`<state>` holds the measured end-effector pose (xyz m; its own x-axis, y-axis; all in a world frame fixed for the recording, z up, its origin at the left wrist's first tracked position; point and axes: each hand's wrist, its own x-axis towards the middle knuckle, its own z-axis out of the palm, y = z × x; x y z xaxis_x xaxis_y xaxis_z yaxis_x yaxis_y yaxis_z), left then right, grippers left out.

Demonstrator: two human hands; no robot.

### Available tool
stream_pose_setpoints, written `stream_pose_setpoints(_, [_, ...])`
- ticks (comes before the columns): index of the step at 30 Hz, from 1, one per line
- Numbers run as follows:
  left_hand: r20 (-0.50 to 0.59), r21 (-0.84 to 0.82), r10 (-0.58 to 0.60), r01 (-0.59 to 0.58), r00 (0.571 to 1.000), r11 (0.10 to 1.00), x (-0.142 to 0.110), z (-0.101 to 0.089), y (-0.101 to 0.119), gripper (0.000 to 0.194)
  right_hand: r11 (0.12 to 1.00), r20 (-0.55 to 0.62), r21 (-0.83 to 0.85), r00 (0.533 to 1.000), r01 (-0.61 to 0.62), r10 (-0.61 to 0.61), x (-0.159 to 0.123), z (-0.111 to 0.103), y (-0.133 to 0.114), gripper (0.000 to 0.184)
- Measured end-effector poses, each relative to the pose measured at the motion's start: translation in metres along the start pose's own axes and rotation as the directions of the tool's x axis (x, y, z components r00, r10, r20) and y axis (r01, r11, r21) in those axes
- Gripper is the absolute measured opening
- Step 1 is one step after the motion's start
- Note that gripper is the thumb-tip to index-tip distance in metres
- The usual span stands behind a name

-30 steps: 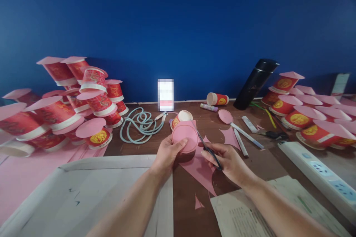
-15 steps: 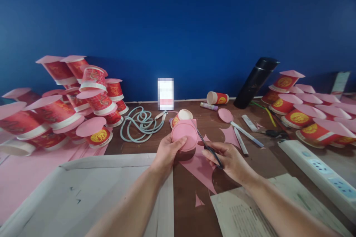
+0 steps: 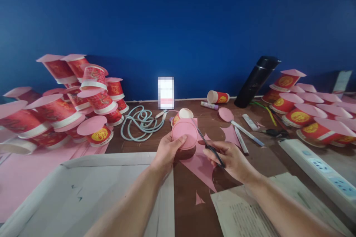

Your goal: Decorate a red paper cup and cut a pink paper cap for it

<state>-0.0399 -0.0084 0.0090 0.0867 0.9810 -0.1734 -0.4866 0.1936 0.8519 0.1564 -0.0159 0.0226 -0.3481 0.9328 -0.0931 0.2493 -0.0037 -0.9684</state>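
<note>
My left hand (image 3: 167,152) pinches a piece of pink paper (image 3: 185,131) marked with a round outline, thumb on top of it. Dark-handled scissors (image 3: 213,150) are in my right hand (image 3: 230,160), their blades reaching up to the paper's right edge. How far the blades are parted is hard to make out. Below the hands, a larger pink paper offcut (image 3: 198,168) lies on the brown table, with a small pink scrap (image 3: 199,198) nearer me. Just behind the held paper, a paper cup (image 3: 185,113) lies partly hidden.
Red cups with pink paper tops are stacked at left (image 3: 94,100) and right (image 3: 300,114). A coiled cable (image 3: 141,126), lit phone (image 3: 166,92), black flask (image 3: 257,81), markers (image 3: 241,140) and power strip (image 3: 319,170) surround the work. White sheets (image 3: 111,192) lie in front.
The whole view has shifted very slightly. Both hands keep their hold on the paper and scissors, with the scissors at nearly the same place by the paper's right edge.
</note>
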Motion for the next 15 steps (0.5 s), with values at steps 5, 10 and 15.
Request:
stream_pose_setpoints(5, [0.009, 0.003, 0.021, -0.021, 1.000, 1.000, 0.0016, -0.0021, -0.0013, 0.034, 1.000, 0.001, 0.008, 1.000, -0.016, 0.016, -0.0002, 0.0000, -0.0008, 0.044])
stream_pose_setpoints(10, [-0.014, -0.018, 0.011, -0.011, 1.000, 1.000, 0.0005, -0.0001, 0.0007, 0.035, 0.999, 0.007, 0.031, 1.000, -0.022, 0.022, 0.0006, 0.0000, 0.0014, 0.042])
stream_pose_setpoints(15, [-0.032, -0.022, -0.008, 0.008, 0.999, 1.000, -0.0010, 0.0009, 0.0023, 0.037, 0.999, 0.010, 0.046, 1.000, -0.013, 0.013, 0.0006, 0.0000, 0.0035, 0.041])
